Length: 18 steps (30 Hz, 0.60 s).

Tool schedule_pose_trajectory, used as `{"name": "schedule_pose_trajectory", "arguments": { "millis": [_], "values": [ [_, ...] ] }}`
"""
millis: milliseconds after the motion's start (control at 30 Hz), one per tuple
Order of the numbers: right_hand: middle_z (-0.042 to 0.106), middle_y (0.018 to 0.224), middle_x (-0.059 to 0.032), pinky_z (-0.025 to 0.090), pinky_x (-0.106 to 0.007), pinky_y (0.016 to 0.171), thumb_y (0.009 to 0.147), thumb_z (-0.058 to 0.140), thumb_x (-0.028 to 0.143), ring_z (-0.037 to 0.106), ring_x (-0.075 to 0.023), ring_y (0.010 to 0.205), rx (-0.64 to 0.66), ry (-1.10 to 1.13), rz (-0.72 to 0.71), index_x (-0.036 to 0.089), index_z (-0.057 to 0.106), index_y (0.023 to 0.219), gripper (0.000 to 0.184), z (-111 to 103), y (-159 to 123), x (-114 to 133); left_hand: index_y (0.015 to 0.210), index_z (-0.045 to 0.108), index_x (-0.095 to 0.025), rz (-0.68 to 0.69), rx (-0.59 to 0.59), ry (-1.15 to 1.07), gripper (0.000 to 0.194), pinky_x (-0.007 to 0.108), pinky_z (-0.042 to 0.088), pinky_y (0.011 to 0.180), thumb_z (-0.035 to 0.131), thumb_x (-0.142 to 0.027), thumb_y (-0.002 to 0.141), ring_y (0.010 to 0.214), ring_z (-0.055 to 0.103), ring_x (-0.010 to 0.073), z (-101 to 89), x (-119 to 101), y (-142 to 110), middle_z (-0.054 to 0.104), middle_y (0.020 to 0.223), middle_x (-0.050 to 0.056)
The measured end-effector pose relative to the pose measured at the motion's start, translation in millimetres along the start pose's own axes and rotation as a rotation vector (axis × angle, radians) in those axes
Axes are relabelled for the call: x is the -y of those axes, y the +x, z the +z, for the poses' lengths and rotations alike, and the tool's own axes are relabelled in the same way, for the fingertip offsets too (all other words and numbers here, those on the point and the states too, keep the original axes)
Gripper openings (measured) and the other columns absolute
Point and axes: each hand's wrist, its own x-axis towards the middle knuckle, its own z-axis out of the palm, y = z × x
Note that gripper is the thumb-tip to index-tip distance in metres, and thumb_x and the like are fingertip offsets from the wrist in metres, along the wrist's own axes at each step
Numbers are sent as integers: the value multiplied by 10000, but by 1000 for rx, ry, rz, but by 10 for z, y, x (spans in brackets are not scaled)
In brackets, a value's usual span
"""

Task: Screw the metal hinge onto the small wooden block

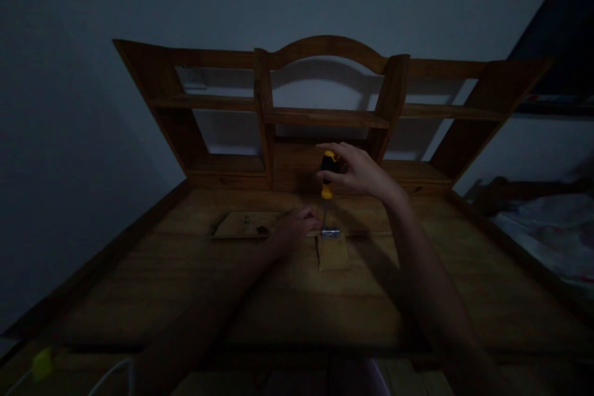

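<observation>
In the head view my right hand [357,170] grips the yellow and black handle of a screwdriver [327,190], thumb and fingers around it. The screwdriver stands nearly upright, its shaft pointing down to a small shiny metal hinge [331,232]. Beneath and in front of the hinge lies a small wooden block [333,253]. My left hand [297,223] is closed at the edge of a long thin wooden board [241,223], just left of the screwdriver tip. Its fingertips are dim, and the exact contact is hard to see.
Everything lies on a wooden desk [185,278] with a raised shelf unit [325,116] along its back against the wall. Bedding [552,229] is at the right. A yellow object [43,364] and a white cable [111,374] are at the lower left. The light is dim.
</observation>
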Motion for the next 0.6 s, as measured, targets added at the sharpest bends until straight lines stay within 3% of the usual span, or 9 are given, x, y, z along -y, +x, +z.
{"name": "schedule_pose_trajectory", "arguments": {
  "millis": [167, 267, 333, 433, 500, 600],
  "values": [
    [643, 1324, -137, 496, -393, 933, 893, 666, 349, 639, -264, 1078, 49, 39, 25, 165, 443, 1532, 701, -84, -33, 10, 1071, 732, -204, 27, -26, -2, 283, 326, 487, 947, 453, -223, 1025, 1062, 585, 191, 29, 47, -16, 629, 1113, 68],
    [704, 1135, -99, 491, -361, 835, 900, 648, 361, 667, -252, 951, 96, 3, 57, 187, 486, 1463, 611, -98, -54, 82, 1075, 730, -197, 26, -20, 9, 288, 323, 495, 933, 448, -213, 1022, 1056, 587, 192, 17, 38, -16, 622, 1111, 71],
    [714, 991, -77, 462, -337, 742, 913, 649, 510, 669, -252, 860, 67, -66, 89, 210, 551, 1342, 533, -62, -54, 140, 1059, 735, -191, 18, -10, 18, 283, 318, 495, 929, 457, -209, 1015, 1055, 586, 193, 1, 24, -14, 621, 1106, 72],
    [718, 913, -105, 388, -334, 667, 911, 537, 731, 665, -283, 823, -43, -284, 121, 219, 598, 1233, 608, 27, -31, 221, 1056, 737, -205, -4, -1, 23, 277, 308, 487, 935, 464, -219, 1013, 1071, 579, 188, -9, 16, -16, 621, 1122, 64],
    [721, 870, -119, 342, -338, 646, 927, 462, 761, 664, -299, 801, -89, -423, 126, 214, 617, 1198, 630, 68, -13, 263, 1081, 734, -213, 2, -5, 33, 283, 309, 477, 946, 458, -216, 1016, 1082, 573, 188, -4, 21, -21, 618, 1130, 60],
    [723, 837, -113, 305, -344, 632, 992, 437, 659, 661, -288, 763, -90, -506, 110, 200, 632, 1126, 517, 63, -6, 300, 1096, 731, -197, 11, -11, 35, 288, 311, 475, 946, 455, -210, 1015, 1073, 574, 191, 3, 24, -23, 618, 1122, 66]
  ]
}}
